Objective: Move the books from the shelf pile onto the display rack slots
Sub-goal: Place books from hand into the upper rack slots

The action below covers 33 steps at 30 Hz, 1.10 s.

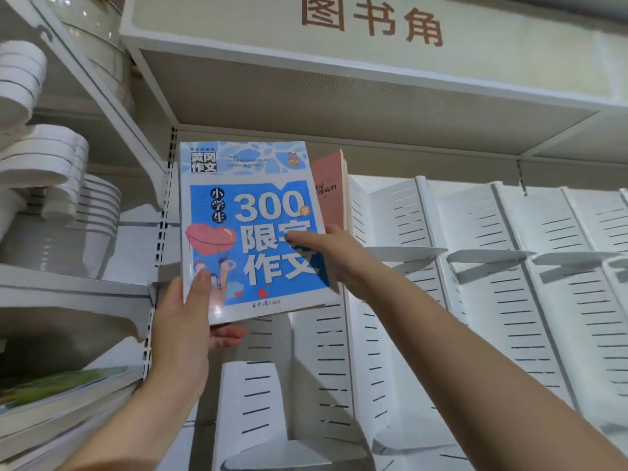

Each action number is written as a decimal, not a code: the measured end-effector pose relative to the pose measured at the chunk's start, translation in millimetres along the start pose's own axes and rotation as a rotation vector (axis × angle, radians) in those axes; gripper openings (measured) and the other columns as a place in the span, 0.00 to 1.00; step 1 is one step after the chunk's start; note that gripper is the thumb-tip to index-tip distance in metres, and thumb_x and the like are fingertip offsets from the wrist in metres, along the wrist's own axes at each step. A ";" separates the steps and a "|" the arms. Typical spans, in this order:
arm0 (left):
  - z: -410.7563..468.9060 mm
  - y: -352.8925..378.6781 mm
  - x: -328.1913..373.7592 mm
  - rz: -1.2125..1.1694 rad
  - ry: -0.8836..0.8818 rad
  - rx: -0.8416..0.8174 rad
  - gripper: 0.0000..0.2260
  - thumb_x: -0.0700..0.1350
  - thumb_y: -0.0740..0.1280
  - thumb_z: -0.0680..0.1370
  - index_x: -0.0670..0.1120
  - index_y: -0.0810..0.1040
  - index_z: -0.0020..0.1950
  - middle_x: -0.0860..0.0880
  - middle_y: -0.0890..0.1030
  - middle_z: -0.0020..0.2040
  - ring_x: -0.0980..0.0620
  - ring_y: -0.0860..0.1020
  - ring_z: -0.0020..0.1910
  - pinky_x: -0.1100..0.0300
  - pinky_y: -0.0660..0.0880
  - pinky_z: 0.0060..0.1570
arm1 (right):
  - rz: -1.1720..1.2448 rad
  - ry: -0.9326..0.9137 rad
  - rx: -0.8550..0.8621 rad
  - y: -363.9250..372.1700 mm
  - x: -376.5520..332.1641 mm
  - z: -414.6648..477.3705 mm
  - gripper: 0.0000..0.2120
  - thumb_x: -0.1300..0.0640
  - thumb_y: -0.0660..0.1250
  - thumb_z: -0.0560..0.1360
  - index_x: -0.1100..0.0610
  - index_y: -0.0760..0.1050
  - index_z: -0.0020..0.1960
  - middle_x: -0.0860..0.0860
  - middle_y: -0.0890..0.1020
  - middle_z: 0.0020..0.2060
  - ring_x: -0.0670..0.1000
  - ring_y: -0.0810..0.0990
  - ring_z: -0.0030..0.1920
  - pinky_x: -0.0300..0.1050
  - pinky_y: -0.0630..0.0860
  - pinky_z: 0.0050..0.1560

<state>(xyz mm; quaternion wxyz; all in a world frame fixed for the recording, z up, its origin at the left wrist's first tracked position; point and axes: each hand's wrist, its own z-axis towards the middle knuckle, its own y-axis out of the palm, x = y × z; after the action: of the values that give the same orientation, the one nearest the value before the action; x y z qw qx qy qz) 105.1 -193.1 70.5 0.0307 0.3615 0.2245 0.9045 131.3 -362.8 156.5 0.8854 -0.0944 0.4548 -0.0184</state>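
A blue and white book (251, 229) with "300" on its cover stands upright against the top-left slot of the white display rack (503, 300). My left hand (185, 321) grips its lower left corner, thumb on the cover and fingers underneath. My right hand (326, 253) holds its right edge, thumb lying across the cover. A pink book (331, 192) stands just behind it to the right, mostly hidden. A pile of books (57, 399) lies on the shelf at the lower left.
White slotted dividers and curved ledges fill the rack to the right and below. Stacks of white bowls and dishes (51, 185) sit on shelves at the left. A sign panel with brown characters (370, 18) overhangs the rack.
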 end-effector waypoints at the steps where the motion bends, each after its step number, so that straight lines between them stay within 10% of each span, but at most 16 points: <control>1: -2.3 0.3 1.0 -0.011 0.003 -0.002 0.08 0.51 0.58 0.80 0.52 0.73 0.44 0.47 0.81 0.34 0.53 0.74 0.17 0.64 0.72 0.18 | -0.069 0.022 0.008 -3.1 1.8 -2.0 0.19 0.52 0.71 0.73 0.59 0.72 0.59 0.53 0.84 0.49 0.52 0.84 0.46 0.46 0.81 0.46; 7: -6.0 11.0 6.7 -0.083 -0.035 -0.096 0.09 0.52 0.57 0.80 0.52 0.74 0.45 0.47 0.80 0.34 0.53 0.73 0.18 0.65 0.72 0.19 | 0.133 0.035 -0.011 -11.0 9.5 -20.6 0.06 0.52 0.66 0.76 0.54 0.73 0.49 0.51 0.84 0.49 0.54 0.83 0.50 0.50 0.79 0.55; 14: 3.7 70.0 18.1 -0.057 -0.121 -0.265 0.08 0.54 0.57 0.80 0.51 0.70 0.50 0.48 0.81 0.40 0.51 0.80 0.25 0.60 0.77 0.25 | 0.021 -0.223 0.411 -63.5 -12.3 -33.1 0.07 0.52 0.65 0.77 0.54 0.73 0.43 0.46 0.83 0.36 0.45 0.83 0.32 0.36 0.79 0.29; 23: 3.6 154.5 -1.6 0.088 -0.107 -0.318 0.05 0.45 0.59 0.80 0.48 0.70 0.54 0.45 0.81 0.45 0.49 0.80 0.33 0.60 0.78 0.30 | -0.164 -0.197 0.756 -200.0 -19.2 -1.1 0.05 0.58 0.65 0.75 0.61 0.74 0.47 0.50 0.80 0.35 0.50 0.79 0.36 0.41 0.77 0.40; 33: 3.6 220.6 -26.6 0.130 -0.089 -0.219 0.07 0.40 0.61 0.78 0.43 0.75 0.41 0.42 0.80 0.36 0.49 0.79 0.33 0.58 0.76 0.36 | -0.538 -0.095 0.721 -258.1 10.3 59.9 0.15 0.51 0.62 0.78 0.63 0.71 0.56 0.57 0.80 0.50 0.58 0.79 0.48 0.48 0.73 0.46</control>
<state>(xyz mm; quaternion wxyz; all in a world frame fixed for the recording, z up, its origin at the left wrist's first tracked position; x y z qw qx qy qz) 150.6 -395.4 150.3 0.0213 0.4092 0.0990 0.9068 199.5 -608.3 229.7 0.8453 0.1045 0.3375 -0.4008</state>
